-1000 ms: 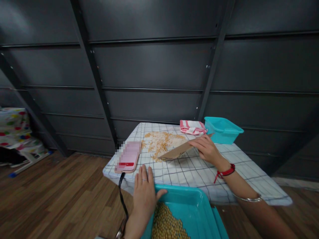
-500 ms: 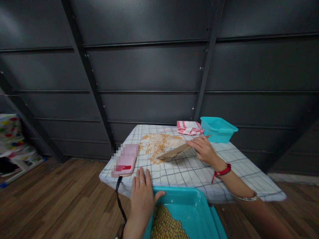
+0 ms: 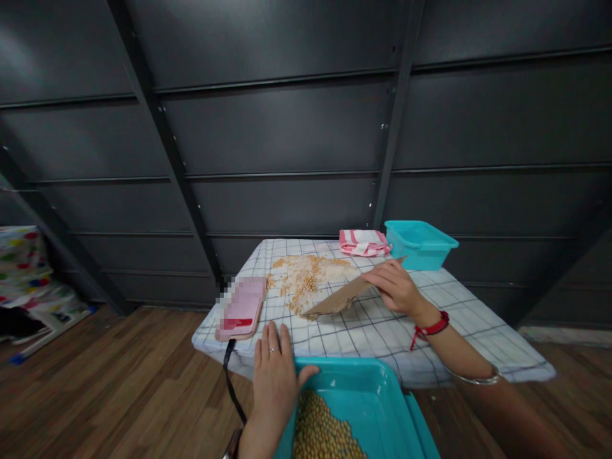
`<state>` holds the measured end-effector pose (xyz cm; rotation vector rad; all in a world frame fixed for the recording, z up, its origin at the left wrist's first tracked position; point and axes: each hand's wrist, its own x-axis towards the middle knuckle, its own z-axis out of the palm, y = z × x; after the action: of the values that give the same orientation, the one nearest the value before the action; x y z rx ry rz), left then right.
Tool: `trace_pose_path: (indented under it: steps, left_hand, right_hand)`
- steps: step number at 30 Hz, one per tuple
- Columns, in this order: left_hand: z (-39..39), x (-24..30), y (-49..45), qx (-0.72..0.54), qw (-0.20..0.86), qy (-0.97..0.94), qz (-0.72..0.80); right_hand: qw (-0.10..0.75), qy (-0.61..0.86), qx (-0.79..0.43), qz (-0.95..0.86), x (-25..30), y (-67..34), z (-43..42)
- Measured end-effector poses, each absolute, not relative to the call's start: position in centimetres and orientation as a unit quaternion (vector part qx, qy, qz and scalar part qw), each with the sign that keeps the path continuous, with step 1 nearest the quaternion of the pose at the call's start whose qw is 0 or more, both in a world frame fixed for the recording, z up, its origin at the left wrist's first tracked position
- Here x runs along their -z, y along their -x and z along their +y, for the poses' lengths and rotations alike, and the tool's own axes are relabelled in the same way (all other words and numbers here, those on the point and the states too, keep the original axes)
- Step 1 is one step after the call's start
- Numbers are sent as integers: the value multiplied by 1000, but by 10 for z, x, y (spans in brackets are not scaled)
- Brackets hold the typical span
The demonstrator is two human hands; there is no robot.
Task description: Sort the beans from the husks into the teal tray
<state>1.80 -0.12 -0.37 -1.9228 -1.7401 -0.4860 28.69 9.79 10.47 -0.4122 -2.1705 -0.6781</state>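
My left hand grips the near left rim of a teal tray that holds a heap of yellow beans, fingers on top and thumb inside the rim. My right hand holds one end of a brown cardboard piece, whose far edge rests on the checked tablecloth beside a scatter of loose beans. A ring is on my left hand, a red string on my right wrist.
A pink phone with a black strap lies at the table's left edge. At the back stand a small teal tub and a folded pink striped cloth. Dark metal wall panels rise behind. Colourful bags sit on the wooden floor, left.
The cardboard's low edge has slid a little toward me, behind the loose beans. The view shifted slightly; my left hand stays on the tray rim.
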Motion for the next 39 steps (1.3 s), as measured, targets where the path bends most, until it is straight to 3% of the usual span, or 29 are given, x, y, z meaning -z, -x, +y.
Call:
trace_pose_path:
  steps: [39]
  left_hand:
    - [-1, 6, 13, 186, 205, 698, -661]
  right_hand:
    - [332, 180, 268, -886, -120, -249, 82]
